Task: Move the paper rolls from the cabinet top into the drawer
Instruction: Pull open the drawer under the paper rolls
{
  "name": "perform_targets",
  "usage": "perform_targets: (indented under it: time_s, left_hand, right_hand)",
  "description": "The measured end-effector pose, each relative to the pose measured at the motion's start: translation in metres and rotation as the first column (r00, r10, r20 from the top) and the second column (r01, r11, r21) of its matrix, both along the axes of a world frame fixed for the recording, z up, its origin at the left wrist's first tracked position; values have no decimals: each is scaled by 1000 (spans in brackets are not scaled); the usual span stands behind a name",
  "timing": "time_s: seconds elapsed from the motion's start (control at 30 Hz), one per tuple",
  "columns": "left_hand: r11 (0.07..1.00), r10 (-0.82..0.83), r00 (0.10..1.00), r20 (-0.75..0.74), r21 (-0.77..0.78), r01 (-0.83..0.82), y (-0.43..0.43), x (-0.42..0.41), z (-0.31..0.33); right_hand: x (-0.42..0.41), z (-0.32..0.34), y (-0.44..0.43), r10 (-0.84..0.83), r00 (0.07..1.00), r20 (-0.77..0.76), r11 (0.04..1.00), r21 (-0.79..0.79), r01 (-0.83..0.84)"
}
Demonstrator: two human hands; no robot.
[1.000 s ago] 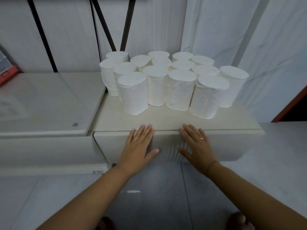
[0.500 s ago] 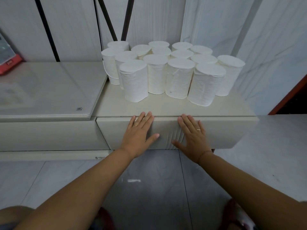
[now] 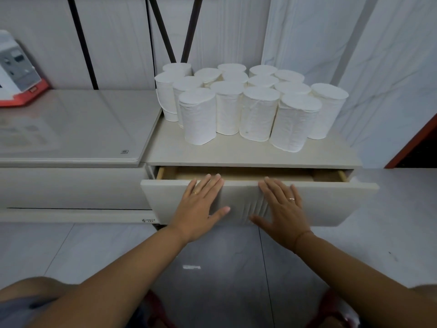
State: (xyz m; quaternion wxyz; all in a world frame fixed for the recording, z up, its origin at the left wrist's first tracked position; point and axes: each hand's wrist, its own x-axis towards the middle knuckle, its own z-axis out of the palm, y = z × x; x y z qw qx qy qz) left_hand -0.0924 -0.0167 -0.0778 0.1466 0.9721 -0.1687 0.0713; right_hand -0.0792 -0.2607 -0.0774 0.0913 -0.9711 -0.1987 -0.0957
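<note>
Several white paper rolls (image 3: 257,114) stand upright, packed together, on the cream cabinet top (image 3: 236,152). Below them the drawer (image 3: 331,202) is pulled out a little, showing a narrow strip of its wooden inside. My left hand (image 3: 201,207) and my right hand (image 3: 281,209) lie flat on the drawer front, fingers spread, fingertips at its top edge. Neither hand holds a roll.
A lower glass-topped cabinet (image 3: 78,129) adjoins on the left, with a white and red device (image 3: 16,74) at its far left. Walls close in behind and to the right. Grey tiled floor (image 3: 212,268) lies below, with my knees at the bottom edge.
The drawer was shut a second ago; it has now slid out a little toward me with both hands on its front. The view has pulled back slightly.
</note>
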Motion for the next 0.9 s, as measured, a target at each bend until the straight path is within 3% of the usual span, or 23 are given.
perform_targets:
  time_s: [0.1, 0.27, 0.33, 0.53, 0.9]
  left_hand:
    - [999, -24, 1000, 18, -41, 24, 3, -20, 9]
    - [988, 78, 996, -32, -129, -81, 20, -32, 23]
    - [986, 84, 996, -37, -141, -88, 25, -37, 24]
    - [960, 24, 980, -197, -269, -78, 30, -63, 24]
    - [950, -34, 926, -376, -299, -86, 29, -110, 32]
  right_hand:
    - [-6, 11, -8, 25, 1000, 7, 998, 55, -25]
    - [-5, 26, -24, -21, 989, -145, 999, 32, 26]
    - [-13, 28, -29, -5, 983, -181, 994, 105, 25]
    - [-46, 36, -33, 42, 964, -262, 980, 201, 12]
    - [-90, 37, -46, 113, 913, -392, 980, 193, -38]
